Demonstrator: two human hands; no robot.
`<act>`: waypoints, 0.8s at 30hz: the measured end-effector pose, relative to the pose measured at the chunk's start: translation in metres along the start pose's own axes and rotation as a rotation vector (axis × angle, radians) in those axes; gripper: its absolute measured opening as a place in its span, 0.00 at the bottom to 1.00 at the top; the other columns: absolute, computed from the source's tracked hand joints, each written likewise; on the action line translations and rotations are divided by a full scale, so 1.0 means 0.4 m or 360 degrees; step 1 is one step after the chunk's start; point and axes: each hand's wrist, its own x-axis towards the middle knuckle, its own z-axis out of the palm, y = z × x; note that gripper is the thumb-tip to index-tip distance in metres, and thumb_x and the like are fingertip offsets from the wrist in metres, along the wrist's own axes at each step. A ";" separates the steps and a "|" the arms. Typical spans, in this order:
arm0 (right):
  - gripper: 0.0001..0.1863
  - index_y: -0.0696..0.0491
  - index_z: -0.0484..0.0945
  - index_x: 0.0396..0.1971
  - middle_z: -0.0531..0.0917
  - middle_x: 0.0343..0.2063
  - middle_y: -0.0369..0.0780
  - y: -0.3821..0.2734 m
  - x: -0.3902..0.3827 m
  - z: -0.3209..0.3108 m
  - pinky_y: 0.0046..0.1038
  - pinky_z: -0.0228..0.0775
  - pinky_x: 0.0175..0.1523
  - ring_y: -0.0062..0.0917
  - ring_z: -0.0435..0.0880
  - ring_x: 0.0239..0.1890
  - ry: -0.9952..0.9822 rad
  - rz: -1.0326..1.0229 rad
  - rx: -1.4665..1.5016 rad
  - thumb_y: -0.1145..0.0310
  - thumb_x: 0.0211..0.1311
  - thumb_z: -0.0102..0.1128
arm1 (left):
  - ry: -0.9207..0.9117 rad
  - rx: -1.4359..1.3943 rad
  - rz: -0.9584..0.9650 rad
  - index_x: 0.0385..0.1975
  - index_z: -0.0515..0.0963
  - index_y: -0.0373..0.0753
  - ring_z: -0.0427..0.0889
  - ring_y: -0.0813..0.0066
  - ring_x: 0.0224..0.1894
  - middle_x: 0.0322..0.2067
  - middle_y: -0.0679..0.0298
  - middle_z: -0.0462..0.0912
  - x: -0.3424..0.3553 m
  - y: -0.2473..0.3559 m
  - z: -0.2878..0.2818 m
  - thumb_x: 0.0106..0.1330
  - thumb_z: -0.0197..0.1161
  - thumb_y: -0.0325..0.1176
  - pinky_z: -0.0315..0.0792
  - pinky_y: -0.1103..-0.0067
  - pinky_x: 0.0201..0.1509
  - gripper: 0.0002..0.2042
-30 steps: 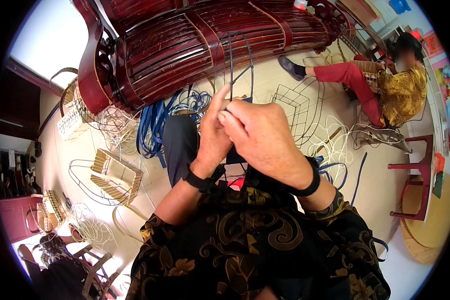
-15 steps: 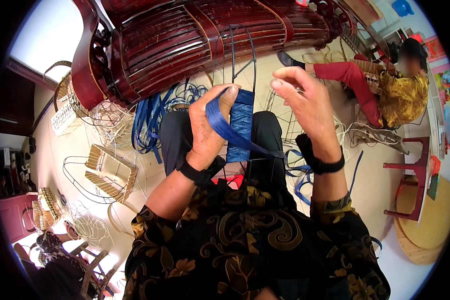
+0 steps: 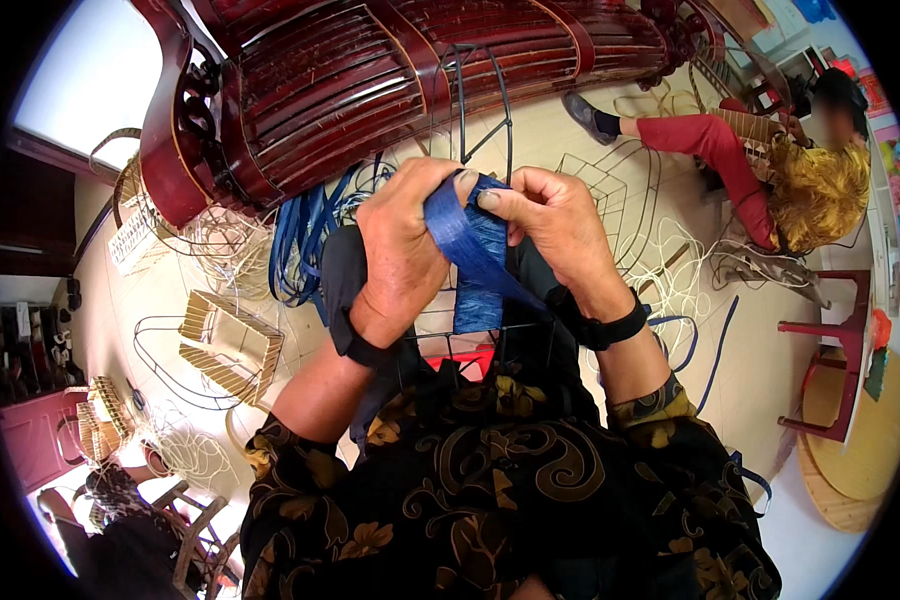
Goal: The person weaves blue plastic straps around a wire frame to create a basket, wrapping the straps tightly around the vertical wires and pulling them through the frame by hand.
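A dark metal wire frame [image 3: 510, 110] stands over my lap, partly wrapped into a narrow panel of blue woven strip [image 3: 478, 312]. My left hand [image 3: 402, 245] is closed round the panel's upper left side, its thumb under a loop of flat blue strip [image 3: 457, 240]. That loop slants down to the right across the panel towards my right wrist. At the panel's upper right edge my right hand [image 3: 567, 232] is closed in a pinch, thumb tip against the blue strip. Its other fingertips are partly hidden behind the edge.
A dark red slatted wooden bench [image 3: 340, 110] stands ahead. Blue strips [image 3: 300, 240] lie in a heap at left, near a half-woven basket [image 3: 232, 345] and tangled pale cords [image 3: 195, 450]. Right, another person [image 3: 810, 195] sits with a basket, beyond a red stool [image 3: 840, 350].
My right hand has come down and left from the air to the panel's upper edge and closed in a pinch. My left hand has stayed at the panel, with the loop still over its thumb.
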 end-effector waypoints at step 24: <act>0.18 0.55 0.71 0.16 0.71 0.14 0.29 -0.041 -0.023 0.023 0.17 0.57 0.22 0.10 0.67 0.17 0.0297 0.0164 -0.0186 0.67 0.62 0.67 | -0.2279 -0.1871 -0.0775 0.46 0.74 0.28 0.78 0.74 0.17 0.16 0.58 0.78 0.226 -0.228 0.042 0.59 0.66 0.31 0.72 0.80 0.23 0.18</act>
